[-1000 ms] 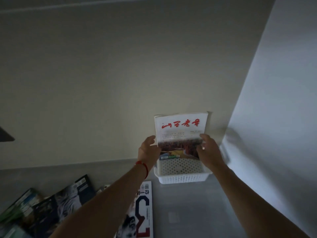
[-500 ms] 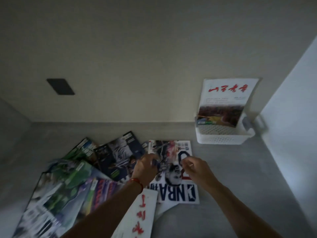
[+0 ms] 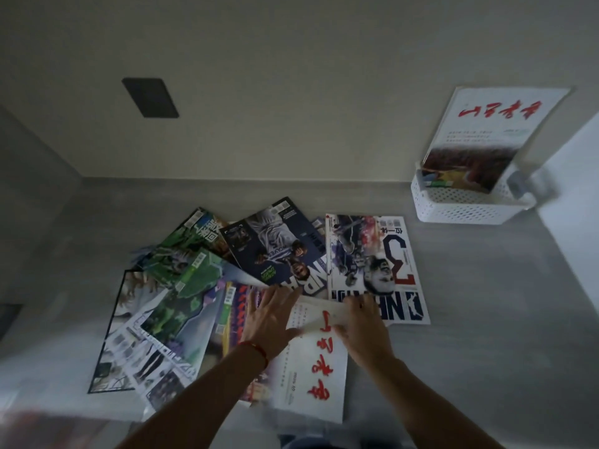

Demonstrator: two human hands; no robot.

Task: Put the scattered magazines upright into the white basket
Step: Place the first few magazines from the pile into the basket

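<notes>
Head view shows one white magazine with red calligraphy standing upright in the white perforated plastic basket, leaning on the wall at the far right. Most of the glossy magazines lie fanned over the grey surface, so the job looks barely begun. Left hand rests flat, fingers straight, on a second white red-lettered magazine; right hand pinches its far edge.

The magazines lie spread across the counter at centre frame. The basket sits at upper right, one magazine upright in it.
</notes>
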